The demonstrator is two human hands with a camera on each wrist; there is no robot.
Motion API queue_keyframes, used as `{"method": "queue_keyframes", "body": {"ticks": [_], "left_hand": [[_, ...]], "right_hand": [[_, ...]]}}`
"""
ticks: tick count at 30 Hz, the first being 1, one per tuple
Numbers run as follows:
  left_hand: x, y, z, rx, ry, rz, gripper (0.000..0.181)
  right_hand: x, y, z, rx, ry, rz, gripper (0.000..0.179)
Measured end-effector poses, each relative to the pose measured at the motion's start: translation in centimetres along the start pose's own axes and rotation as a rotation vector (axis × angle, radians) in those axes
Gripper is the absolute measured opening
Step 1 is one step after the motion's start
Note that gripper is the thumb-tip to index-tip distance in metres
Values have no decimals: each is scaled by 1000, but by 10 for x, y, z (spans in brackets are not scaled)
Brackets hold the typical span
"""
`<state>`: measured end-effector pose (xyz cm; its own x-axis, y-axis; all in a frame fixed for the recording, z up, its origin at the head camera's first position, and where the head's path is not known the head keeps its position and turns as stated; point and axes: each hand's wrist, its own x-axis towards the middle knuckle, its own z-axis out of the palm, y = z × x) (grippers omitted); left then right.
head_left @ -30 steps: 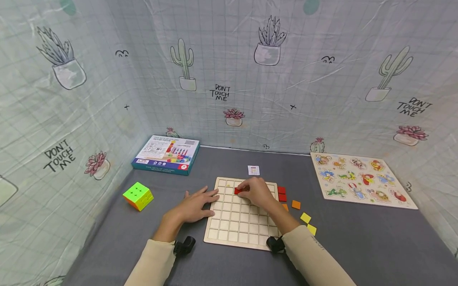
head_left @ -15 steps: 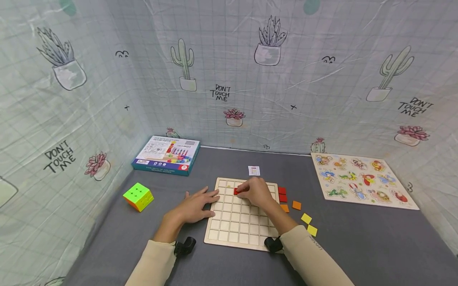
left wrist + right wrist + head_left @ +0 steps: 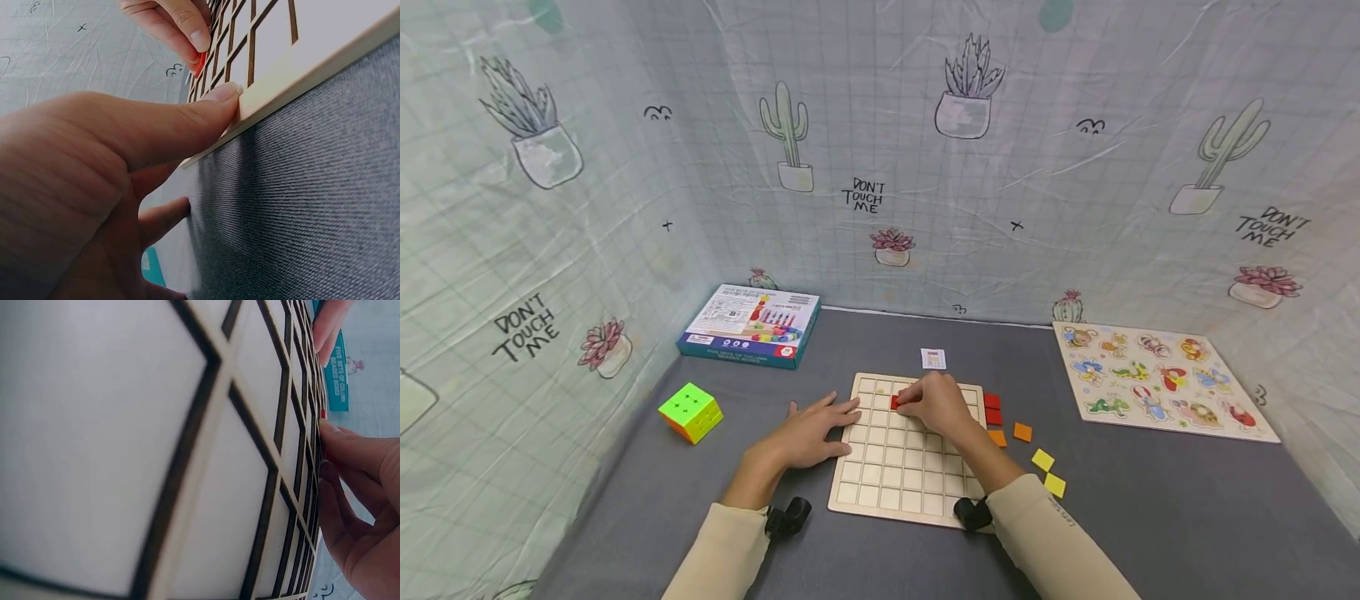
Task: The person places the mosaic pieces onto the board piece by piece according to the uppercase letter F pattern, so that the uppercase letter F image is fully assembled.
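Observation:
A wooden grid board (image 3: 880, 477) lies flat on the dark cloth, its square cells edged by raised strips. On its upper part my right hand (image 3: 936, 404) holds a small red square tile (image 3: 894, 402) between thumb and fingertips, over a cell. Part of this tile (image 3: 200, 64) shows under the fingers in the left wrist view. At the board's left edge rests my left hand (image 3: 811, 431), fingers spread. Its thumb (image 3: 187, 122) touches the board's rim in the left wrist view, while other fingertips reach down to the cloth.
Right of the board lie red tiles (image 3: 992, 409), orange tiles (image 3: 1022, 432) and yellow tiles (image 3: 1055, 485). A small printed card (image 3: 933, 359) is behind it. A puzzle cube (image 3: 690, 412) and a flat box (image 3: 748, 325) stand left; an insect picture board (image 3: 1161, 379) leans right.
My right forearm has shifted slightly left, uncovering more of an orange tile beside the board. Both hands otherwise keep their places, the right one still at the red tile.

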<state>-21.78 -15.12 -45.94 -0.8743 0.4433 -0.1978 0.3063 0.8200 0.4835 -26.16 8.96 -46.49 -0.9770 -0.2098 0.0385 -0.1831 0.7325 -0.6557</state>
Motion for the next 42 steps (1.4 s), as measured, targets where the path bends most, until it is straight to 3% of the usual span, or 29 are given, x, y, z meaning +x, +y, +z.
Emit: {"method": "queue_keyframes", "body": {"ticks": [14,18,23,31,37,42], "left_hand": [[1,1,-1,7,-3,8,58],[1,0,1,9,-5,7,58],[2,1,1,17,-3,-6,58],[0,-2,0,32,11,5,57],[-2,-10,0,4,17,66,58],[0,-12,1,-14,5,121,59]], "right_hand": [[-1,-1,-3,-2,-11,-16,10],[-1,2,-9,8,-82,-31,16],[-4,8,-23,52,-162,-117,23],[-11,21,-52,13,-130,-170,30],[-21,39,-74,-22,-115,-162,34],[-29,63,-90,-84,-55,-184,35]]}}
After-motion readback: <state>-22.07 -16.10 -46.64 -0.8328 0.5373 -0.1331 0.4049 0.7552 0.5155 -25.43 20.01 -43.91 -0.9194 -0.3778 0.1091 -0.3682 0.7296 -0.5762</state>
